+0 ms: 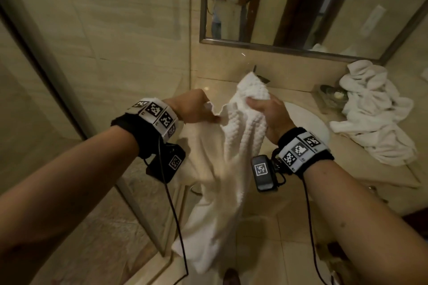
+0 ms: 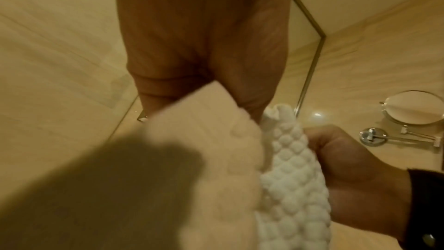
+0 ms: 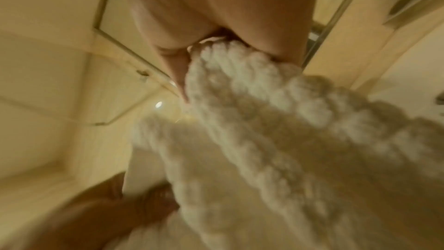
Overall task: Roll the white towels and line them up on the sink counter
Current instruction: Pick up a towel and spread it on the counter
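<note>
So off to the right of the grip there's a heap of towels [image 1: 375, 111] dumped on the desk [image 1: 361, 166], just past the sink [image 1: 308, 122], mirror [image 1: 301, 7] behind. Both hands are raised over the desk edge. Right hand [image 1: 268, 111] has a bunched fistful of the bumpy towel [image 1: 234, 146], left hand [image 1: 192, 109] pinches its edge, the rest dangling below toward the floor [image 1: 266, 250].
</note>
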